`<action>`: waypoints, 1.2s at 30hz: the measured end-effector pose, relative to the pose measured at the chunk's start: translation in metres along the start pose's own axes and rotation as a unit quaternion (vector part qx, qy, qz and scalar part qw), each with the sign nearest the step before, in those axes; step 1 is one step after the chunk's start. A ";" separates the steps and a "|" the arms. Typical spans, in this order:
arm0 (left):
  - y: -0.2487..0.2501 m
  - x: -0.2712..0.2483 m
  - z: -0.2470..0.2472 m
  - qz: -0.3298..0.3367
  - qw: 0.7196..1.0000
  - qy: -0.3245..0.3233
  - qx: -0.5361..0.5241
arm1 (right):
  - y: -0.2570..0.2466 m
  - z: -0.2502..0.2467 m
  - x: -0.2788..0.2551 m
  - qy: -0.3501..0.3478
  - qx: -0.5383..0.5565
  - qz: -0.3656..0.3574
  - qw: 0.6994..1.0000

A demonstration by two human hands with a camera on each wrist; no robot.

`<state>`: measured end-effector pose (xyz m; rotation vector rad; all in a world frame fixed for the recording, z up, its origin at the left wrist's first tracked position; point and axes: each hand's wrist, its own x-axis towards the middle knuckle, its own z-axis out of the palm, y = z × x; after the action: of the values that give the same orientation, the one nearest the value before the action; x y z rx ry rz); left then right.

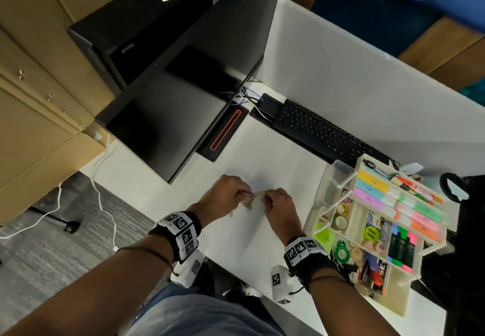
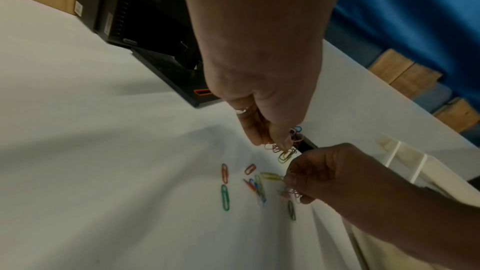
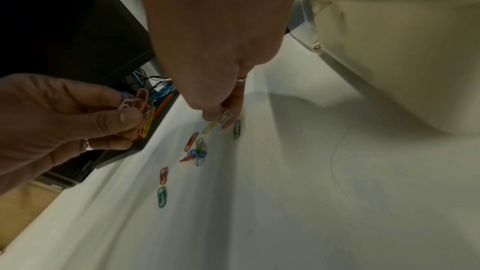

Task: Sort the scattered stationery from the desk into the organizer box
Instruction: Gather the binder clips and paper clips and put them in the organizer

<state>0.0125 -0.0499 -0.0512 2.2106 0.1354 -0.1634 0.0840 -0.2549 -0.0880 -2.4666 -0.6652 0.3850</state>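
Coloured paper clips [image 1: 248,206] lie scattered on the white desk between my hands. My left hand [image 1: 245,193] hovers just above them and pinches a bunch of clips [image 2: 294,141] between thumb and fingers. My right hand [image 1: 266,199] is down on the desk with its fingertips pinching a few clips [image 2: 294,193] beside a yellow clip [image 2: 271,176]. A green clip [image 3: 162,196], a red clip [image 3: 163,175] and a small tangled pile [image 3: 198,152] lie loose. The cream organizer box [image 1: 316,212] stands right of my right hand, its trays holding highlighters, tape rolls and sticky notes.
A black monitor [image 1: 183,94] on its base [image 1: 223,136] stands behind the hands, with a keyboard [image 1: 322,130] and cables to its right. A computer tower [image 1: 118,33] sits at the back left. The desk's near edge runs under my wrists.
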 end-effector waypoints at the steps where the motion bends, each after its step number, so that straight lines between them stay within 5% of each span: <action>1: 0.005 0.000 -0.003 -0.005 1.000 0.007 -0.011 | -0.002 -0.003 -0.001 0.004 0.004 -0.002 1.000; 10: 0.049 -0.007 -0.014 -0.012 0.992 0.053 -0.113 | -0.034 -0.079 -0.031 0.149 0.093 -0.011 0.984; 18: 0.100 -0.002 0.001 -0.038 0.980 0.054 -0.185 | 0.034 -0.165 -0.090 0.301 0.119 0.148 0.935; 24: 0.152 0.010 0.034 -0.017 0.980 0.024 -0.194 | 0.084 -0.156 -0.104 0.239 0.063 0.130 0.960; 30: 0.194 0.029 0.078 0.011 0.994 -0.003 -0.111 | 0.087 -0.150 -0.111 0.257 -0.008 0.115 0.960; 36: 0.229 0.056 0.127 0.023 0.999 -0.031 -0.031 | 0.098 -0.157 -0.134 0.257 0.129 0.081 0.954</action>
<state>0.0943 -0.2866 0.0430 2.1434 0.0539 -0.2004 0.0713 -0.4659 -0.0004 -2.2352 -0.1814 -0.1126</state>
